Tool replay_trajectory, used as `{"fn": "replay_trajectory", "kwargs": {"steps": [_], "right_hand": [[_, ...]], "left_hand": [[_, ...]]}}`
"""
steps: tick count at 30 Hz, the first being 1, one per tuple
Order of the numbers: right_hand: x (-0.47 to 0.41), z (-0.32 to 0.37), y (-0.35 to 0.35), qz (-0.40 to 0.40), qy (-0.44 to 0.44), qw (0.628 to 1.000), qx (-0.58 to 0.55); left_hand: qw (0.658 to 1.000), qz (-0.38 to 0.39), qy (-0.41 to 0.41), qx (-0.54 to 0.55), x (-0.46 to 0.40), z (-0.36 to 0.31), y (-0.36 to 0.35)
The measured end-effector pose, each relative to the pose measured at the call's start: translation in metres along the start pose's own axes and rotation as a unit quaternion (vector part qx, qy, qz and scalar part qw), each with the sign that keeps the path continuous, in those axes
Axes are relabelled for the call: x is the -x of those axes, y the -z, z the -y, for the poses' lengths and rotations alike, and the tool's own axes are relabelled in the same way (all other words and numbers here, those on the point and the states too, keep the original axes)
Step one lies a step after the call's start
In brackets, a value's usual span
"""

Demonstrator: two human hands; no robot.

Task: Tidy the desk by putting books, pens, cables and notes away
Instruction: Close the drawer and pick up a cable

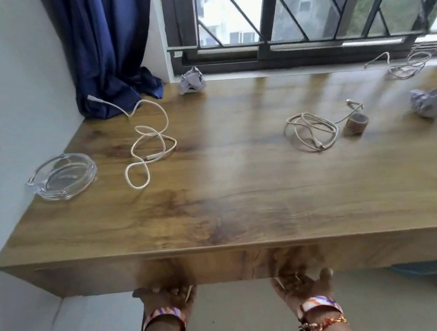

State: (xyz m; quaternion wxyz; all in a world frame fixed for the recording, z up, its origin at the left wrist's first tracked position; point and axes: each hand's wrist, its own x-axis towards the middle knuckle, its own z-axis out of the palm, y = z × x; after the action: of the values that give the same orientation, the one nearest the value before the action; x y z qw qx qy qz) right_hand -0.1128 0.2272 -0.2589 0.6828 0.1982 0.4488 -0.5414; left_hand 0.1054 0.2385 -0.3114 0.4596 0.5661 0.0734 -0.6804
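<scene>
Both hands are reaching under the front edge of the tabletop (245, 203), palms up. My left hand (165, 296) is curling its fingers up behind the lower lip of the front panel, and my right hand (299, 280) is doing the same with its thumb splayed; each grip is hooking the panel edge only, perhaps a drawer front, and carrying nothing loose. Farther out, a white cable (148, 141) is sprawling in open loops near a glass ashtray (61, 174). A coiled cable (311, 130) is lying right of centre, just beside a small brown roll (355, 123), and a third cable (409, 63) is bundled near the window sill. Two crumpled notes (191, 80) (432, 102) are sitting at the back and far right. I am judging the cables light, limp and prone to tangling, best pinched across several loops together; the paper balls are weightless and crushable, suiting a loose whole-hand hold.
</scene>
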Motion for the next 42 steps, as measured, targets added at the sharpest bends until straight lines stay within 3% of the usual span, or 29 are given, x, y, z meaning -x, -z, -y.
{"fn": "replay_trajectory", "kwargs": {"steps": [2,3,5,9,13,15,18,20,22,24,26,28,29,32,38,42], "right_hand": [[0.002,-0.001,0.001,0.003,0.006,1.000,-0.007],[0.004,-0.003,0.002,0.007,0.010,1.000,-0.004],[0.006,-0.007,0.005,0.010,0.016,1.000,-0.010],[0.005,-0.008,0.019,-0.005,0.028,0.999,-0.028],[0.022,-0.010,0.044,0.003,0.015,1.000,0.011],[0.039,-0.011,0.059,-0.005,0.017,0.998,0.055],[0.065,-0.010,0.077,-0.081,0.131,0.967,0.202],[0.092,-0.007,0.083,-0.177,0.304,0.870,0.344],[0.126,-0.009,0.081,-0.191,0.489,0.719,0.456],[0.158,-0.015,0.081,-0.140,0.608,0.528,0.576],[0.178,-0.018,0.075,-0.047,0.546,0.384,0.743],[0.189,-0.017,0.071,0.010,0.393,0.280,0.876],[0.192,-0.017,0.073,0.023,0.351,0.244,0.904],[0.201,-0.016,0.080,0.025,0.315,0.196,0.928],[0.227,-0.017,0.103,0.038,0.274,0.157,0.948],[0.245,-0.015,0.116,0.039,0.287,0.165,0.943]], "left_hand": [[0.993,0.051,-0.102,0.029,0.035,-0.017,0.004],[0.986,0.052,-0.125,0.096,0.034,-0.016,0.010],[0.975,0.015,-0.048,0.216,0.035,-0.024,0.012],[0.977,-0.036,-0.045,0.205,0.041,-0.016,0.016],[0.986,-0.072,-0.056,0.143,0.063,0.001,0.026],[0.981,-0.159,-0.091,0.062,0.083,0.011,0.030],[0.909,-0.311,-0.227,-0.157,0.121,0.031,0.031],[0.847,-0.332,-0.342,-0.234,0.158,0.051,0.020],[0.763,-0.290,-0.493,-0.302,0.190,0.072,0.007],[0.613,-0.228,-0.627,-0.424,0.205,0.088,-0.002],[0.476,-0.163,-0.616,-0.606,0.213,0.086,-0.014],[0.414,-0.103,-0.509,-0.748,0.219,0.080,-0.024],[0.402,-0.078,-0.455,-0.791,0.224,0.077,-0.027],[0.376,-0.022,-0.389,-0.841,0.240,0.075,-0.025],[0.306,-0.007,-0.333,-0.892,0.271,0.091,-0.007],[0.299,-0.013,-0.331,-0.895,0.286,0.104,-0.002]]}}
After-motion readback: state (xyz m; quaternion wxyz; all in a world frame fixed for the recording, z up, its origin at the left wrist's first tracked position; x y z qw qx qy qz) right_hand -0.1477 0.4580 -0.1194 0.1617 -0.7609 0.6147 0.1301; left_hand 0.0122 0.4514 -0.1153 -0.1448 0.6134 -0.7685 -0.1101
